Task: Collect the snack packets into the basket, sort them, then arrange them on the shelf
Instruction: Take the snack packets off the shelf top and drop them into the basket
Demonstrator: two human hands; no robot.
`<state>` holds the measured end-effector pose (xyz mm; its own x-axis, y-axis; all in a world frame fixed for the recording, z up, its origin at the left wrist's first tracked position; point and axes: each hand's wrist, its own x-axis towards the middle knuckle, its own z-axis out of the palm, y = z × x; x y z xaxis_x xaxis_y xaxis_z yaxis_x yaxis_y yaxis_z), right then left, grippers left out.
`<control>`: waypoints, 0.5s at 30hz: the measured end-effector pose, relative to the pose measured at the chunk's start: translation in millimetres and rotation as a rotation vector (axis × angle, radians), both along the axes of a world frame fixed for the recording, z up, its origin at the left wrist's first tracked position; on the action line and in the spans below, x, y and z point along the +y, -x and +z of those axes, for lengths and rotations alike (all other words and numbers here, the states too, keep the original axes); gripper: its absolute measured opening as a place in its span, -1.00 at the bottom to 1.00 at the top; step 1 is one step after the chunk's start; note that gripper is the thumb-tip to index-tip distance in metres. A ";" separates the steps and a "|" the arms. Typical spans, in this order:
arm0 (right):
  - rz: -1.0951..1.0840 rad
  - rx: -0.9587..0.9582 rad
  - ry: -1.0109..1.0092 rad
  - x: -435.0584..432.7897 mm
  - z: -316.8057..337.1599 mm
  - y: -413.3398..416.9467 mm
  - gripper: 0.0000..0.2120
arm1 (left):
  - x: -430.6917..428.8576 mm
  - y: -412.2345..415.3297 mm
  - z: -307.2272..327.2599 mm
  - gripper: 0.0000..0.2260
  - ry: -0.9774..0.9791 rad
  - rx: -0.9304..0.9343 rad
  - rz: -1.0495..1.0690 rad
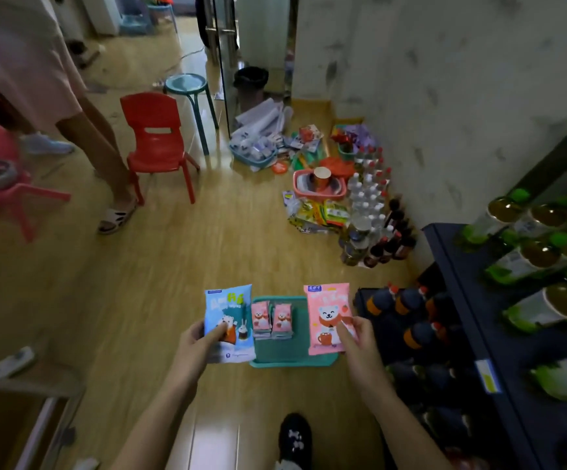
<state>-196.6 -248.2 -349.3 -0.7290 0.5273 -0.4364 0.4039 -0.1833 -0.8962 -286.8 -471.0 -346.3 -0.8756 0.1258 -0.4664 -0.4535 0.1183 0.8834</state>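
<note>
what stays out of sight

the blue packet (229,323) covers the left rim of the teal basket (292,357), and the pink packet (329,318) covers its right rim. the print on both packets is too blurred to read. the small pink packets (272,320) inside stand pressed together, so their count is unclear. the left hand (195,347) hides the blue packet's lower corner. the shelf (478,334) runs off the right edge. the bystander (38,62) is cut off above the waist, and the pink chair (0,184) smears into blur at the left edge.
</note>
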 end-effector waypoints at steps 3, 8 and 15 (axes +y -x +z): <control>0.072 -0.077 0.000 14.8 -31.5 44.3 -0.95 | 30.3 43.8 -32.0 -0.86 0.007 -0.071 -0.004; 0.070 -0.217 0.062 31.1 -103.6 101.3 -0.88 | 59.2 103.2 -105.0 -0.84 0.047 -0.175 -0.053; 0.001 -0.341 0.044 40.7 -297.0 159.8 -0.90 | 69.9 158.4 -302.4 -0.84 0.156 -0.200 -0.044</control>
